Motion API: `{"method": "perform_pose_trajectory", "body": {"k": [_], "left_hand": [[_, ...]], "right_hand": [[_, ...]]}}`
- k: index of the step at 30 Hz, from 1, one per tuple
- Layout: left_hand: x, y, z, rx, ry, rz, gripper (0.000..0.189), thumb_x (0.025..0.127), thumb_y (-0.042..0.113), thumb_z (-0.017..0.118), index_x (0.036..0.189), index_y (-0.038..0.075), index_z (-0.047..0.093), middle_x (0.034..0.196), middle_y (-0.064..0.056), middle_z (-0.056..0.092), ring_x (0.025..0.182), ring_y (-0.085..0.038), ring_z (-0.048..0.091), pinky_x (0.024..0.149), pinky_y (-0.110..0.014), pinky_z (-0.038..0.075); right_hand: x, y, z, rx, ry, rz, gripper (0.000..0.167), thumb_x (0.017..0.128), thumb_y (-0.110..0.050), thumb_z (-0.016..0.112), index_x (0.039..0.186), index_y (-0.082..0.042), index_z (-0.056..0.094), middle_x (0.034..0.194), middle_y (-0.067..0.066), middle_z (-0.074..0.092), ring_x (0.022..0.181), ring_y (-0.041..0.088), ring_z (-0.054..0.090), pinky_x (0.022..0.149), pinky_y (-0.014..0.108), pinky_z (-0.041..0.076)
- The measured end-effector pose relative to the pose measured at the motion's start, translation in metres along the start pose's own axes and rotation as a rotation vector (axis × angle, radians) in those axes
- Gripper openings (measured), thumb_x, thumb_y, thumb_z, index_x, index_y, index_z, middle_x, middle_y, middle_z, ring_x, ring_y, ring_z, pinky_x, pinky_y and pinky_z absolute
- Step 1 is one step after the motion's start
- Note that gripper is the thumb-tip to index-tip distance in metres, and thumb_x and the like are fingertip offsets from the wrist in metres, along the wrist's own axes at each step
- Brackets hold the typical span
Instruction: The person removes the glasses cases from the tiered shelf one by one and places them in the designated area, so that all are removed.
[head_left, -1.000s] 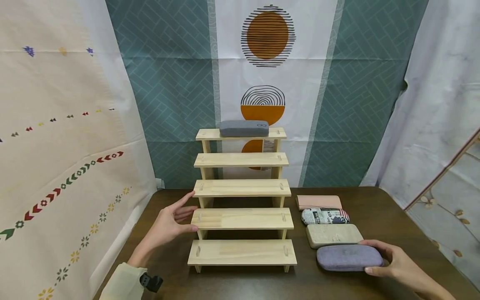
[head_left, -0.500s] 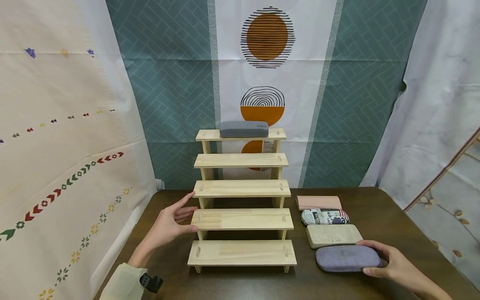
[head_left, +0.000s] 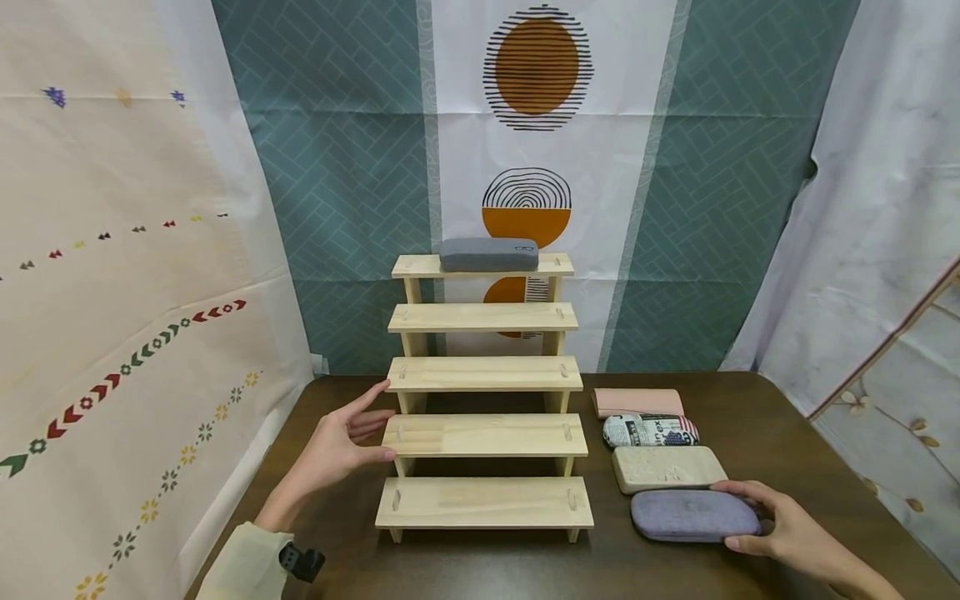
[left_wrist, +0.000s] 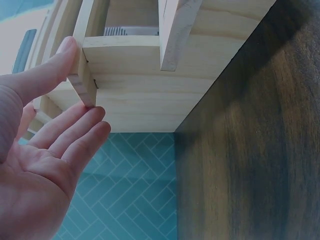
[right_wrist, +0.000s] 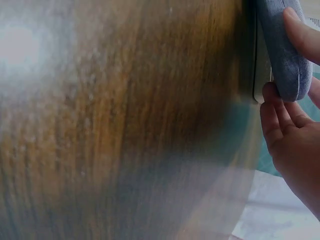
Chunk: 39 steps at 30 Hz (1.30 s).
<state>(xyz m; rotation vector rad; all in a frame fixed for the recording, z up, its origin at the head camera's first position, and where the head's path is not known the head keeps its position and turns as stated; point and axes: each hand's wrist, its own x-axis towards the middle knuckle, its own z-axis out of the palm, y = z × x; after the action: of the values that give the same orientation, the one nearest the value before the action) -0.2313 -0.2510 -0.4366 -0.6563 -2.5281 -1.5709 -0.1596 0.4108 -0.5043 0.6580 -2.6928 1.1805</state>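
A pale wooden tiered stand (head_left: pixel 480 375) rises in the middle of the table. My left hand (head_left: pixel 341 446) grips its left side; in the left wrist view the thumb lies on one face of a step board (left_wrist: pixel 82 82) and fingertips touch its end. At the right, my right hand (head_left: pixel 780 529) holds the right end of a purple-blue fabric glasses case (head_left: pixel 693 515), thumb in front and fingers behind. In the right wrist view the glasses case (right_wrist: pixel 287 55) shows between thumb and fingers. A cream case (head_left: pixel 667 468) lies just behind it.
A grey-blue glasses case (head_left: pixel 489 255) sits on the top step. Behind the cream case lie a newsprint-patterned case (head_left: pixel 650 431) and a pink case (head_left: pixel 637 402). Patterned cloths hang behind and at both sides of the dark wooden table (head_left: pixel 450 575).
My right hand and the purple-blue glasses case have shifted slightly left. My left hand stays at the stand.
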Motion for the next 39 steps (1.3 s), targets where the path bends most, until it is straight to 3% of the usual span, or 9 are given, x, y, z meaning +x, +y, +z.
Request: {"method": "perform_pose_trajectory", "body": {"k": [6,15,28,39], "left_hand": [[0.000,0.000,0.000,0.006,-0.003,-0.005,0.104,0.076,0.006,0.095,0.164,0.023,0.041,0.141,-0.024,0.062,0.127,-0.038,0.065,0.101,-0.053,0.054],[0.000,0.000,0.000,-0.007,-0.001,0.001,0.105,0.076,0.006,0.096,0.164,0.023,0.042,0.140,-0.024,0.063,0.126,-0.038,0.065,0.101,-0.057,0.052],[0.000,0.000,0.000,-0.004,-0.001,-0.004,0.105,0.076,0.004,0.095,0.164,0.024,0.042,0.142,-0.023,0.062,0.127,-0.038,0.064,0.101,-0.052,0.054],[0.001,-0.001,0.000,-0.012,0.001,0.001,0.104,0.076,0.005,0.096,0.164,0.023,0.042,0.140,-0.023,0.063,0.126,-0.037,0.065,0.101,-0.047,0.055]], "right_hand": [[-0.001,0.007,0.003,0.013,0.003,-0.064,0.061,0.075,0.001,0.093,0.131,0.000,0.068,0.124,-0.010,0.063,0.105,-0.003,0.056,0.077,0.012,0.047],[0.000,0.009,0.003,0.039,-0.014,-0.077,0.063,0.075,0.002,0.093,0.133,0.001,0.067,0.121,-0.002,0.063,0.104,-0.003,0.054,0.076,0.014,0.049],[0.003,0.015,0.003,0.000,-0.011,-0.111,0.064,0.074,0.004,0.092,0.132,-0.003,0.068,0.121,-0.007,0.064,0.090,0.007,0.046,0.066,0.021,0.044],[0.005,0.016,-0.003,0.047,-0.039,-0.070,0.061,0.075,0.005,0.091,0.130,0.005,0.065,0.124,-0.013,0.066,0.098,0.002,0.063,0.073,0.018,0.054]]}}
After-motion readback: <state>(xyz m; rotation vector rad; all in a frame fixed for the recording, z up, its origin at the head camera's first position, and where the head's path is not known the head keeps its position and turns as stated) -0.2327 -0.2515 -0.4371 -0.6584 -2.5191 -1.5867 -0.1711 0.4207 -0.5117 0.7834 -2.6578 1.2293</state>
